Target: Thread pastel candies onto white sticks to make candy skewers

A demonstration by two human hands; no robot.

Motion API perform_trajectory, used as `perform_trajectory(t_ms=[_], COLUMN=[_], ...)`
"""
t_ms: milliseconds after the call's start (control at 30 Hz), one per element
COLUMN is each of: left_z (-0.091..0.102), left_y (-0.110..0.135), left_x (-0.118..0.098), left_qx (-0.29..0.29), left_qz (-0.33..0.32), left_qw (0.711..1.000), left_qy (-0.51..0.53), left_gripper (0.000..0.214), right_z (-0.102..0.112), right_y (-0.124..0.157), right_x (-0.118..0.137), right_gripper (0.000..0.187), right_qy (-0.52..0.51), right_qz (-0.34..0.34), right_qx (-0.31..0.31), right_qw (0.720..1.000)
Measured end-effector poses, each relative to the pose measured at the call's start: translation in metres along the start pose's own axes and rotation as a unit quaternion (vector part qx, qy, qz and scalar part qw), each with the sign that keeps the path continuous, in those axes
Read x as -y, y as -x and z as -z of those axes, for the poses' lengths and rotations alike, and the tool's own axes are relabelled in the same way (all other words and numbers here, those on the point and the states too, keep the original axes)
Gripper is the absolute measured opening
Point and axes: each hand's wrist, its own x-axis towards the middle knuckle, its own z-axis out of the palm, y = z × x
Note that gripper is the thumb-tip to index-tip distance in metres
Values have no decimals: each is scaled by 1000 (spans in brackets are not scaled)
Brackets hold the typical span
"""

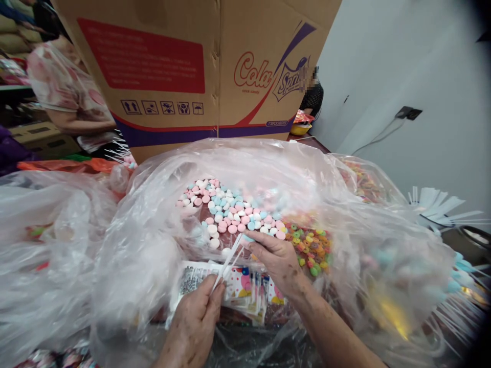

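Observation:
My left hand is closed around the lower ends of a few thin white sticks, which slant up to the right. My right hand pinches a pale blue and pink candy at the upper ends of the sticks. Whether a stick enters the candy I cannot make out. Just beyond my fingers lie pink, blue and white round candies on clear plastic. Beside my right wrist is a heap of colourful ring candies. Under my hands lie printed wrappers.
A big cardboard box stands behind the plastic bag. Another plastic bag lies at left. White sticks fan out at right near the wall. One person is at far left, another behind the box.

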Motion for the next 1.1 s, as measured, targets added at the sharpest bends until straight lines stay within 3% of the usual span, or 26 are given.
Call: perform_trajectory(t_ms=[367,467,567,700,867,967,1100], left_z=[-18,-19,-19,-21,-23,-23,-25], left_y=[10,8,4,10,26,31,28], left_x=[3,2,1,3,12,15,15], left_qx=[-48,-45,-26,-41,-70,-63,-56], left_qz=[-13,-22,-35,-52,-72,-77,-66], left_qw=[990,987,984,978,968,968,971], left_qy=[129,155,175,200,229,231,221], left_gripper=[35,34,34,35,36,37,39], right_z=[1,-5,-11,-1,48,76,94], right_y=[21,32,43,53,61,69,78], right_x=[-4,1,4,2,-17,-34,-52], right_gripper=[24,26,28,32,22,24,30], right_qy=[113,139,170,206,294,375,427], right_qz=[125,146,209,231,233,229,242], right_qx=[40,87,116,51,-106,-131,-138], right_qw=[985,976,956,950,921,889,860])
